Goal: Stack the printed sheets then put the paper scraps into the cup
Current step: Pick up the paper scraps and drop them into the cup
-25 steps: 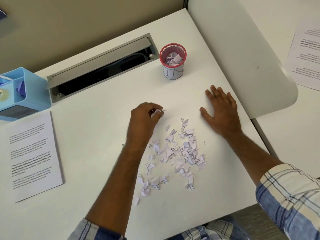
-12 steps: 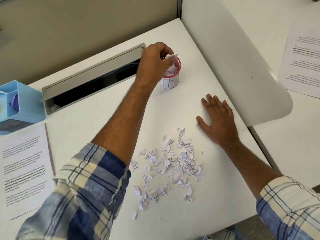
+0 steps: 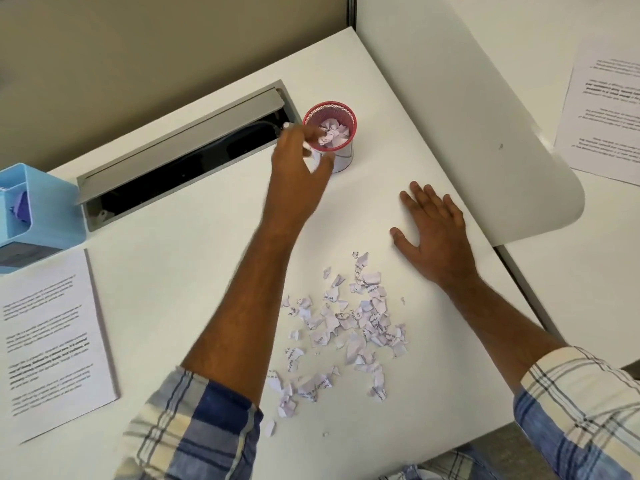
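A red mesh cup (image 3: 349,114) with a white lower wall stands at the back of the white desk (image 3: 173,271), with paper scraps (image 3: 331,131) inside it. My left hand (image 3: 297,174) is just left of the cup and blurred, its fingers spread at the rim and holding nothing I can make out. A pile of several torn printed scraps (image 3: 349,327) lies on the desk between my forearms. My right hand (image 3: 433,230) rests flat on the desk to the right of the pile. The printed sheets (image 3: 52,341) lie at the desk's left edge.
An open grey cable tray (image 3: 187,150) runs along the back, left of the cup. A light blue organiser (image 3: 34,209) stands at the far left. A curved white divider panel (image 3: 467,116) borders the right side, and beyond it another printed sheet (image 3: 606,116) lies on the neighbouring desk.
My left hand carried a pinch of scraps from the pile up to the cup, let them go, and now draws back from the rim. The right hand has stayed flat.
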Demonstrator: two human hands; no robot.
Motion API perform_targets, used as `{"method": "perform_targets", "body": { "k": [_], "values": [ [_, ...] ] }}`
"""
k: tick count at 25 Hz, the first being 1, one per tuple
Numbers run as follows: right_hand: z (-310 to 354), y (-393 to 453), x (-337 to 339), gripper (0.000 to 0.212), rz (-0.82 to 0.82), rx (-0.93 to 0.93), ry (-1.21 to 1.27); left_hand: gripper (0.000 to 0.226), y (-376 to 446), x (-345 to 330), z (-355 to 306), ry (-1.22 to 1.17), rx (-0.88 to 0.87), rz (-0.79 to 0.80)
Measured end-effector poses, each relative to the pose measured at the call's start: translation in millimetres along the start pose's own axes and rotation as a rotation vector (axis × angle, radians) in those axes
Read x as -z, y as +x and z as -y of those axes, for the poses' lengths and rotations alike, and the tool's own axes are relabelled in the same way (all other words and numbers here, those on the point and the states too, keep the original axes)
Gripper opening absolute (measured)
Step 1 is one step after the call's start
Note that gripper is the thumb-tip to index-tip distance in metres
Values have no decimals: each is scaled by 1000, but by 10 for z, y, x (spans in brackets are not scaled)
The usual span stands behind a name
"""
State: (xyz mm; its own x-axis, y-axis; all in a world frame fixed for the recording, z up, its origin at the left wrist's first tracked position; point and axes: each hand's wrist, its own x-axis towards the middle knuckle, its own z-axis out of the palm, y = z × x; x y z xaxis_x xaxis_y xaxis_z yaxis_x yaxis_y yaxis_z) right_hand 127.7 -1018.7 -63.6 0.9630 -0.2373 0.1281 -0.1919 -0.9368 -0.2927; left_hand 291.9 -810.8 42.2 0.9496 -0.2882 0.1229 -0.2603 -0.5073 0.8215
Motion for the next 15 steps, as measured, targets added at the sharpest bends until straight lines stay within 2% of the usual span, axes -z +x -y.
{"method": "perform_targets", "body": {
  "k": [6, 11, 15],
  "values": [
    [2, 9, 4, 66, 34, -20, -2, 34, -985, -96, 361, 209, 156, 270],
    [7, 1, 5, 66, 31, -15, 12, 54, -1556, 63, 481, 241, 194, 422],
    [12, -2, 17, 66, 23, -10, 24, 52, -1758, 59, 495, 229, 186, 451]
  ]
}}
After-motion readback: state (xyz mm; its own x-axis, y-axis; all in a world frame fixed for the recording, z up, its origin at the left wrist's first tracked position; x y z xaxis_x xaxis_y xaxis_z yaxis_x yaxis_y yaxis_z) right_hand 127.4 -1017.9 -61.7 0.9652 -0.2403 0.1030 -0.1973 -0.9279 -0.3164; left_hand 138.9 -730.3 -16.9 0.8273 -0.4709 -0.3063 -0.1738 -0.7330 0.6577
